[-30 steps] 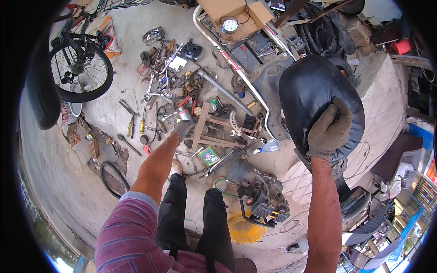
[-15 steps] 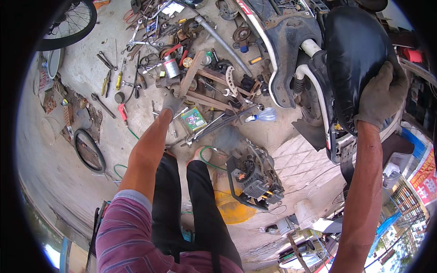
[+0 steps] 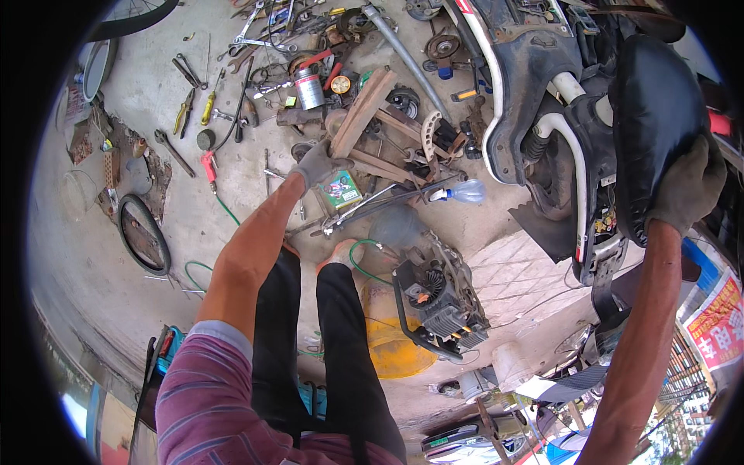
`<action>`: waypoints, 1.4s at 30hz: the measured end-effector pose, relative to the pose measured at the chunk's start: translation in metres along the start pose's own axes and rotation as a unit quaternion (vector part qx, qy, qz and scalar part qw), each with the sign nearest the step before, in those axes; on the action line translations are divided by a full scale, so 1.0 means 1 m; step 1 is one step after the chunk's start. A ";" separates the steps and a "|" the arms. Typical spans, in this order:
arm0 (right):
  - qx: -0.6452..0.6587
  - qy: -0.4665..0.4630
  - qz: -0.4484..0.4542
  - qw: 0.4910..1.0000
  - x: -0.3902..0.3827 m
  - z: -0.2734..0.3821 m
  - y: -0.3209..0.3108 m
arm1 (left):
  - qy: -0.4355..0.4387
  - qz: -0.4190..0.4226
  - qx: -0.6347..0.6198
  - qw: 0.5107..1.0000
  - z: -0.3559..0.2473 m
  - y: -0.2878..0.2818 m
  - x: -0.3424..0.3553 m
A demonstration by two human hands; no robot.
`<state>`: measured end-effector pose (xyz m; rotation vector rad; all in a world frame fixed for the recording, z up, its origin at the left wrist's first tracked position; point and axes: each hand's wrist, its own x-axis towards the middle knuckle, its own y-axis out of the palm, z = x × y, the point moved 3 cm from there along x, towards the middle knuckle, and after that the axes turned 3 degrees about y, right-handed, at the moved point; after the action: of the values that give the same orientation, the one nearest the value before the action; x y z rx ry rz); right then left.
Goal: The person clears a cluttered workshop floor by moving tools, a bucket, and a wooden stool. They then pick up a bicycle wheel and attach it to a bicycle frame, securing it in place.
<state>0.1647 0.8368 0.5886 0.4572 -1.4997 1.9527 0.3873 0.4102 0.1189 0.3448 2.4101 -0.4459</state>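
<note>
My gloved left hand [image 3: 319, 164] is closed around the near end of a flat wooden plank [image 3: 363, 112] lying among greasy metal parts on the concrete floor [image 3: 155, 310]. One tin can [image 3: 308, 88] stands just beyond it, one clear plastic bottle [image 3: 459, 191] to its right. My gloved right hand [image 3: 690, 186] grips the smooth black scooter seat [image 3: 655, 116], raised at far right.

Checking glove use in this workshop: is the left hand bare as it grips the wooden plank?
No, the left hand wears a grey work glove while gripping the lower end of the wooden plank.
</note>
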 end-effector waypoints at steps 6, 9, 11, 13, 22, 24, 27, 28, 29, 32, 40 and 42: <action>-0.067 0.003 0.011 0.998 0.001 0.003 -0.001 | 0.010 0.006 -0.069 0.998 -0.035 0.037 -0.065; -0.046 0.031 0.021 0.998 0.000 0.004 -0.001 | -0.013 -0.049 -0.059 0.997 -0.060 0.067 -0.110; -0.034 0.036 0.025 0.998 -0.001 0.005 -0.001 | -0.032 -0.073 -0.088 0.993 -0.077 0.084 -0.134; 0.002 0.039 0.033 0.999 0.000 0.005 0.000 | -0.074 -0.074 -0.085 0.991 -0.088 0.095 -0.152; -0.024 0.012 0.045 0.999 0.003 0.000 0.000 | -0.014 -0.102 -0.044 0.994 -0.100 0.066 -0.178; -0.023 0.006 0.048 0.999 0.004 -0.001 0.001 | 0.010 -0.105 -0.023 0.994 -0.105 0.053 -0.183; 0.002 0.015 0.054 0.998 0.002 -0.004 0.001 | -0.008 -0.091 0.040 0.995 -0.110 0.031 -0.195; 0.030 0.018 0.051 0.998 0.001 -0.005 0.004 | -0.002 -0.093 0.049 0.994 -0.111 0.022 -0.200; 0.057 0.025 0.049 0.997 0.001 -0.007 0.005 | 0.010 -0.106 0.067 0.992 -0.112 0.014 -0.207; 0.044 0.016 0.052 0.998 0.001 -0.009 0.005 | -0.005 -0.117 0.067 0.991 -0.107 -0.005 -0.227; 0.022 0.007 0.023 0.999 0.000 -0.006 0.004 | -0.051 -0.182 0.022 0.982 -0.091 -0.042 -0.260; -0.019 -0.007 0.017 1.000 0.000 -0.005 0.003 | -0.052 -0.200 0.025 0.978 -0.095 -0.049 -0.259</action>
<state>0.1632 0.8414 0.5848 0.4312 -1.5596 1.9481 0.5118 0.3702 0.3668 -0.1468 2.3659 -0.6856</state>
